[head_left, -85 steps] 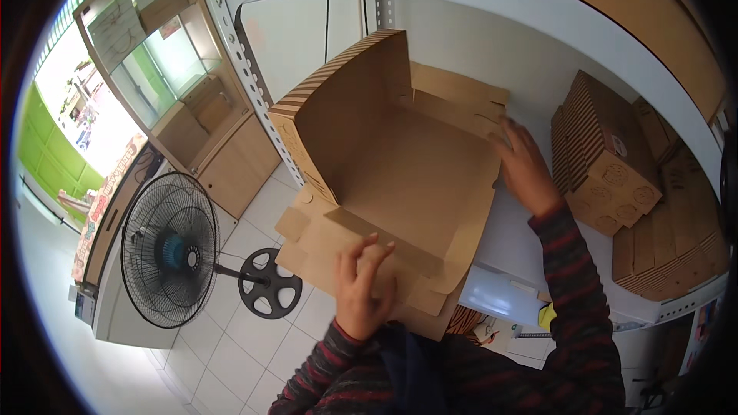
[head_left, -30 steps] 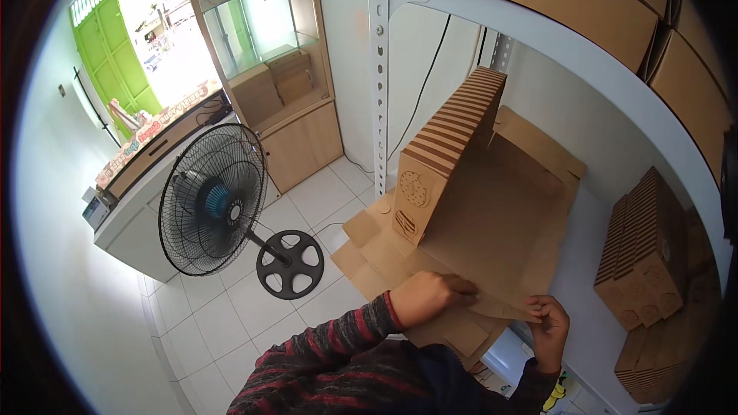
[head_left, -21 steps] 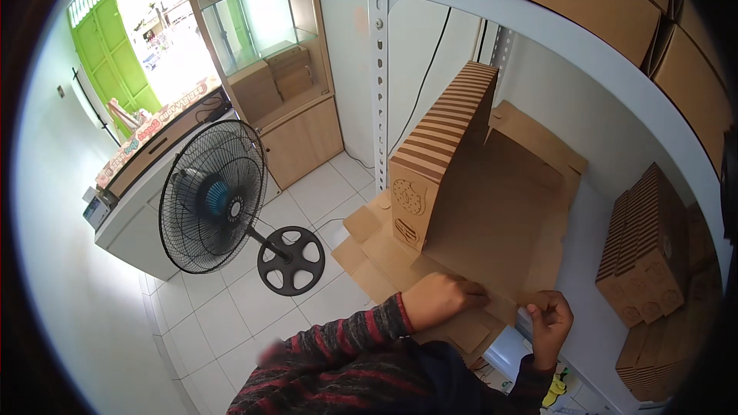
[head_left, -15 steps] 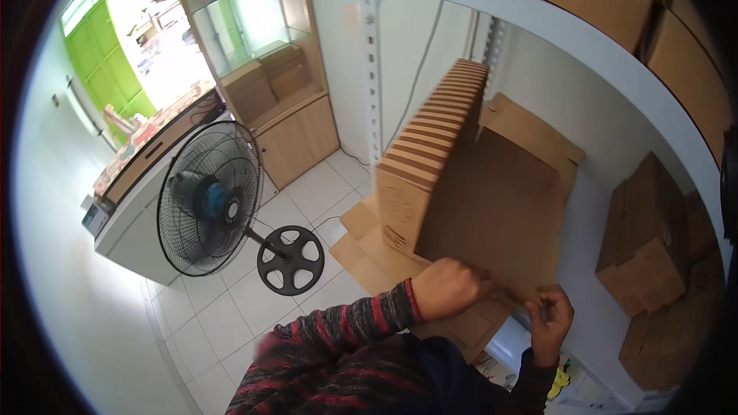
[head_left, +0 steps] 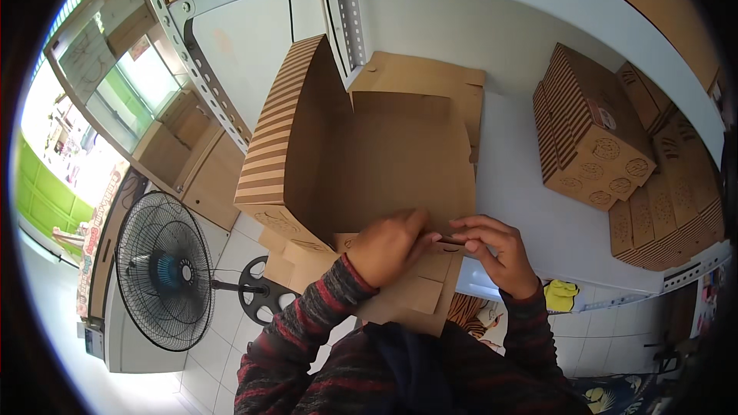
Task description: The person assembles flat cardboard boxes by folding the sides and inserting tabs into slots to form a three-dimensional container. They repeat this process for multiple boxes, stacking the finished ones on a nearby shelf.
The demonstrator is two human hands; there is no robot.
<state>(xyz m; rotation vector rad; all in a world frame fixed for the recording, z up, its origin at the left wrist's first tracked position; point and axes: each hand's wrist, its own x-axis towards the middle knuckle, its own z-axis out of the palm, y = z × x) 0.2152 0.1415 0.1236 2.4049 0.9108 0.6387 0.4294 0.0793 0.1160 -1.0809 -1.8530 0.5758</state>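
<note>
An open cardboard box (head_left: 415, 161) with a brown-striped side wall stands on the shelf edge in front of me, its lid flaps spread at the back and front. My left hand (head_left: 388, 250) is closed at the box's front edge, fingers bent over the cardboard. Beside it, my right hand (head_left: 500, 250) has its fingertips and thumb at the front corner of the same edge, gripping the cardboard there. A front flap (head_left: 411, 292) hangs toward my body below both hands. The exact spot under the left fingertips is hidden.
On the grey shelf (head_left: 507, 146), closed striped boxes (head_left: 592, 134) stand at the right, several flatter ones (head_left: 669, 200) beside them. A metal upright (head_left: 200, 69) rises at the left. Beyond are a standing fan (head_left: 165, 269) and a glass cabinet (head_left: 146, 107). A yellow cloth (head_left: 560, 296) lies below the shelf.
The view has swung right, so the box appears farther left and the closed boxes show more fully. Both hands remain at the box's front edge and are now closer together.
</note>
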